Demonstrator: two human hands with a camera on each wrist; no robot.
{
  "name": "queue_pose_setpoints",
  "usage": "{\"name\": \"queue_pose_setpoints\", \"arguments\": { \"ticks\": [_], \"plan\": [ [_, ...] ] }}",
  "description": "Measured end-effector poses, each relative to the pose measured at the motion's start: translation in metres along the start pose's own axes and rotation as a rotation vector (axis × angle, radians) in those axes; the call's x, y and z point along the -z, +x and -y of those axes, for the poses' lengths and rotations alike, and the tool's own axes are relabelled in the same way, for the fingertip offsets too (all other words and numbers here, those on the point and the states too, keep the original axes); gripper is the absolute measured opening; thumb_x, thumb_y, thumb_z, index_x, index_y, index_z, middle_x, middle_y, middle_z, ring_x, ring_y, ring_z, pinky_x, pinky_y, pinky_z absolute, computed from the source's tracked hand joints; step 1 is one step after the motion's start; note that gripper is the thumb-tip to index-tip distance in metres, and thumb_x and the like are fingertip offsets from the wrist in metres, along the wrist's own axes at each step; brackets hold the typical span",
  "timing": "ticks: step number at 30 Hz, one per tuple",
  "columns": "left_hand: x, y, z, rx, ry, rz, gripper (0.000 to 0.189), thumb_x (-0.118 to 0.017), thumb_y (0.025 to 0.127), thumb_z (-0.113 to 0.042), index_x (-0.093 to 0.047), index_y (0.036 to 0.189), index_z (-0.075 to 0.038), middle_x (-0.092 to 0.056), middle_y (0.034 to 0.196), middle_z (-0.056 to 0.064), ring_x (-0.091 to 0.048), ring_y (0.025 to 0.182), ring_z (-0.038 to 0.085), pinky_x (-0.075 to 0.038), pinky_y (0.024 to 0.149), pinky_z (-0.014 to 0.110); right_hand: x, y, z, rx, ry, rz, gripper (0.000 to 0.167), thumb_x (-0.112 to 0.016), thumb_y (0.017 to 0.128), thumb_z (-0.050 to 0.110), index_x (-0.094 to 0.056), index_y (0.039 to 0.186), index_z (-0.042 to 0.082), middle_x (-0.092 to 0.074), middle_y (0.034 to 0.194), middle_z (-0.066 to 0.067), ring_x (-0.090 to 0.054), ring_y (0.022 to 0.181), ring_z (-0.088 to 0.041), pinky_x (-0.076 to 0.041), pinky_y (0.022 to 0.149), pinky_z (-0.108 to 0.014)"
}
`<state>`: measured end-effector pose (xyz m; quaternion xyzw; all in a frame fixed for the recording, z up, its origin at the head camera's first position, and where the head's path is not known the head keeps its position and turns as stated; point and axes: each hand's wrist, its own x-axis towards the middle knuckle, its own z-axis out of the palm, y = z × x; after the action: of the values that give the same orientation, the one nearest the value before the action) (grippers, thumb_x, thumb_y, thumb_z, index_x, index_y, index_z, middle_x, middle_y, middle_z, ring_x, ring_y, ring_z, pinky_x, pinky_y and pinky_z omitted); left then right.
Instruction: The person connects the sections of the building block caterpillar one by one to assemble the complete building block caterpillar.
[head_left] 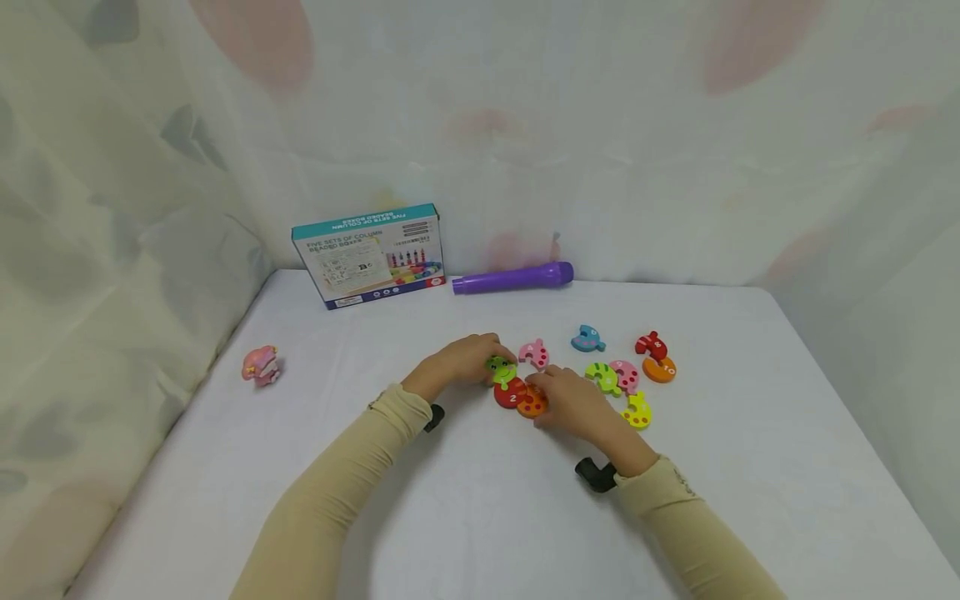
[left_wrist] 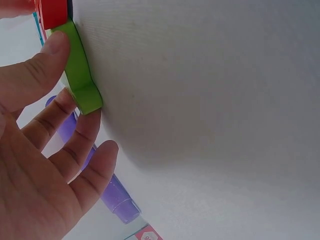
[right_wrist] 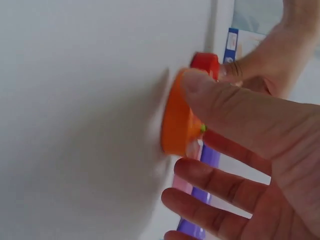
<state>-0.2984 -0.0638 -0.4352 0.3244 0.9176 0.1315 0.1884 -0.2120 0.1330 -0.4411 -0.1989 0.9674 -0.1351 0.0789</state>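
Observation:
In the head view a green caterpillar-face puzzle piece (head_left: 502, 372) lies beside a red piece marked 2 (head_left: 507, 396), which meets an orange spotted piece (head_left: 532, 405). My left hand (head_left: 468, 360) grips the green face piece from its left. Its thumb presses one side of the green block (left_wrist: 80, 70) in the left wrist view, with fingertips at the far side. From the right, my right hand (head_left: 576, 406) pinches the orange piece, the thumb lying over the orange edge (right_wrist: 175, 120) in the right wrist view. Its other fingers spread out below.
A pink piece (head_left: 542, 351) lies just beyond the hands. Farther right are blue (head_left: 584, 341), red (head_left: 656, 342), orange (head_left: 660, 371), green (head_left: 602, 377), pink (head_left: 627, 375) and yellow (head_left: 637, 412) pieces. A purple toy microphone (head_left: 513, 279) and a box (head_left: 360, 258) stand behind; a pink figurine (head_left: 260, 365) sits left.

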Motion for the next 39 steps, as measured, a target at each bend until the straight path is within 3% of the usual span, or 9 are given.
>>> {"name": "queue_pose_setpoints", "arguments": {
  "ticks": [5, 11, 21, 26, 30, 39],
  "plan": [
    [0.0, 0.001, 0.002, -0.004, 0.004, -0.003, 0.049, -0.068, 0.079, -0.006, -0.06, 0.123, -0.025, -0.054, 0.114, 0.003, -0.051, 0.108, 0.022, -0.041, 0.095, 0.038, 0.018, 0.004, -0.006, 0.006, 0.059, -0.034, 0.051, -0.075, 0.077, 0.027, -0.058, 0.123, 0.013, -0.058, 0.11, -0.008, -0.057, 0.096, -0.022, -0.051, 0.08, -0.039],
    [-0.001, 0.002, 0.004, -0.001, 0.004, 0.006, 0.049, -0.068, 0.079, -0.008, -0.06, 0.124, -0.026, -0.054, 0.115, 0.003, -0.05, 0.108, 0.021, -0.04, 0.095, 0.037, 0.031, 0.028, -0.014, -0.021, -0.023, -0.103, 0.048, -0.07, 0.081, 0.026, -0.057, 0.125, 0.01, -0.057, 0.114, -0.011, -0.057, 0.1, -0.028, -0.051, 0.081, -0.043],
    [-0.001, 0.0, 0.003, -0.015, -0.007, 0.0, 0.049, -0.069, 0.079, -0.007, -0.06, 0.123, -0.024, -0.054, 0.117, 0.005, -0.051, 0.108, 0.023, -0.041, 0.095, 0.038, 0.027, 0.06, -0.016, -0.035, -0.052, 0.059, 0.053, -0.069, 0.082, 0.016, -0.052, 0.132, 0.015, -0.05, 0.13, -0.014, -0.049, 0.114, -0.034, -0.046, 0.088, -0.051],
    [-0.001, -0.001, 0.001, -0.009, -0.003, -0.001, 0.049, -0.069, 0.078, -0.007, -0.06, 0.123, -0.025, -0.053, 0.118, 0.003, -0.05, 0.109, 0.022, -0.04, 0.096, 0.038, 0.022, 0.063, -0.016, 0.025, -0.066, 0.099, 0.047, -0.063, 0.087, 0.012, -0.052, 0.132, 0.016, -0.051, 0.127, -0.011, -0.05, 0.111, -0.033, -0.045, 0.089, -0.05],
    [-0.001, -0.001, 0.0, -0.003, -0.002, 0.003, 0.049, -0.069, 0.078, -0.007, -0.061, 0.122, -0.025, -0.054, 0.117, 0.002, -0.051, 0.108, 0.021, -0.041, 0.095, 0.036, 0.02, 0.062, -0.018, 0.076, -0.103, 0.071, 0.039, -0.061, 0.088, 0.013, -0.056, 0.127, 0.014, -0.056, 0.118, -0.01, -0.054, 0.104, -0.03, -0.046, 0.088, -0.046],
    [0.0, 0.0, 0.0, -0.007, -0.008, 0.0, 0.047, -0.07, 0.078, -0.007, -0.062, 0.121, -0.024, -0.055, 0.112, 0.001, -0.052, 0.105, 0.019, -0.042, 0.093, 0.034, 0.023, 0.049, -0.023, 0.091, -0.108, 0.04, 0.037, -0.063, 0.086, 0.015, -0.058, 0.123, 0.013, -0.06, 0.113, -0.006, -0.055, 0.098, -0.026, -0.047, 0.086, -0.041]
  ]
}}
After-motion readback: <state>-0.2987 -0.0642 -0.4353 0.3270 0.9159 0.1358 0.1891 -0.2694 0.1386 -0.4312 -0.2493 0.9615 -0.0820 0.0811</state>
